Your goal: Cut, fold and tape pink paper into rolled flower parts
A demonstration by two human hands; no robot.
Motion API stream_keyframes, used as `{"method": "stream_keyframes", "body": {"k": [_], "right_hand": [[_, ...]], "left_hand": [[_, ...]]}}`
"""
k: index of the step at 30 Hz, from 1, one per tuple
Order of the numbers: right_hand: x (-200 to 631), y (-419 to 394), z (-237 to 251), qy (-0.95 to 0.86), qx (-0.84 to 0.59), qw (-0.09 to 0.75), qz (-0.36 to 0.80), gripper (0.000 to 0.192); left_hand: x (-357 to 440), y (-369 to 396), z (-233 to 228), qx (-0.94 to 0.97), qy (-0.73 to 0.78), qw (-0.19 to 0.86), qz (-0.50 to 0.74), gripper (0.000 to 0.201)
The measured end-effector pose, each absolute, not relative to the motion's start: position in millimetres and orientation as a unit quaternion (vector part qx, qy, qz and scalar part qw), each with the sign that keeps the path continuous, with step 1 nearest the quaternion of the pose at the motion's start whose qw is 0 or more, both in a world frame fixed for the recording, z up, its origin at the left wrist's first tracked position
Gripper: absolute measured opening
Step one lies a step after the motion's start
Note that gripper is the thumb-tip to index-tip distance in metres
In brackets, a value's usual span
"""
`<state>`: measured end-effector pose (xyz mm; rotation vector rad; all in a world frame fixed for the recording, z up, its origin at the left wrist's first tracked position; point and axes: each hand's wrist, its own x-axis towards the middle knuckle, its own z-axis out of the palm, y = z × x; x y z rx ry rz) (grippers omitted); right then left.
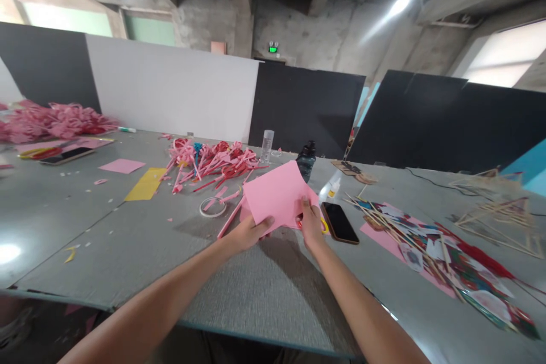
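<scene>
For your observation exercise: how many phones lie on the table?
2. One phone lies just right of the right hand; another phone lies far left beside the pink pile. Others may be hidden.

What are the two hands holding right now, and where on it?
Both hold the pink paper sheet by its lower edge: left hand at the lower left, right hand at the lower right.

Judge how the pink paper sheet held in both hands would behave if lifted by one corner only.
The pink paper sheet looks thin, so it would probably droop from a single corner. It is likely very light; the left hand and right hand hold it by fingertips at its lower edge. It stands up between them, suggesting some stiffness.
</scene>
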<state>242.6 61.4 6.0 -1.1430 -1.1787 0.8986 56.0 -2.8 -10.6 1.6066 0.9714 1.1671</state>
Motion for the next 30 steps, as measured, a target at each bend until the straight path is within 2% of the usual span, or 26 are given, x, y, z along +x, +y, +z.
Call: {"method": "stream_keyframes", "body": {"k": [5, 11, 19, 24, 30], "right_hand": [[241, 57, 9, -0.522, -0.470, 0.583, 0.407, 0.067], [227, 41, 10, -0.634, -0.350, 0.463, 0.511, 0.049], [228, 41, 10, -0.642, -0.348, 0.457, 0.508, 0.049], [227, 41, 10, -0.663, -0.340, 0.440, 0.502, 0.041], [227, 41, 8, -0.658, -0.346, 0.441, 0.503, 0.045]], "left_hand": [[56, -4, -7, 0.635, 0.379, 0.458, 0.492, 0.055], [55, -3, -6, 0.637, 0.379, 0.450, 0.497, 0.057], [56, -2, -6, 0.642, 0.364, 0.450, 0.504, 0.055], [54, 0, -7, 0.640, 0.365, 0.458, 0.498, 0.058], [55, 4, -9, 0.657, 0.349, 0.437, 0.505, 0.041]]}}
